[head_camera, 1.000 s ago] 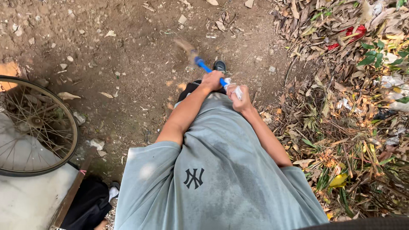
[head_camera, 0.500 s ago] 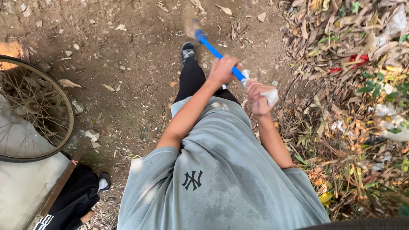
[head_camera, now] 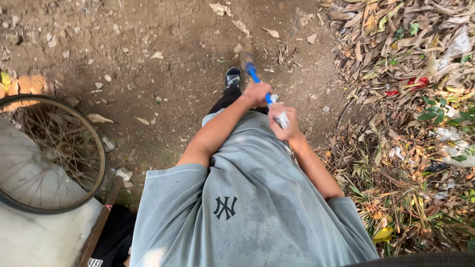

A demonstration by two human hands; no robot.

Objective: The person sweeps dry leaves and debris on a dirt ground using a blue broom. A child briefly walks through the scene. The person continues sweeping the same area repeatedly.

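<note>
Both my hands grip a long tool with a blue handle point(head_camera: 253, 76) and a white grip end, held in front of my grey T-shirt point(head_camera: 247, 198). My left hand point(head_camera: 256, 93) is closed around the blue shaft further forward. My right hand point(head_camera: 284, 118) is closed on the white end, closer to my body. The shaft slants down and away to the dirt ground point(head_camera: 163, 59), and its far end is blurred near some scattered dry leaves. My black shoe point(head_camera: 232, 76) stands just left of the shaft.
A bicycle wheel point(head_camera: 94, 163) lies at the left over a pale slab point(head_camera: 29, 237). A thick pile of dry leaves and litter point(head_camera: 415, 123) fills the right side, with a red scrap point(head_camera: 413, 83) in it. A black bag point(head_camera: 111, 242) sits by my left hip.
My hands and the handle have drawn back toward my body and slightly left, and the right hand has come in closer to the left. The view has shifted a little.
</note>
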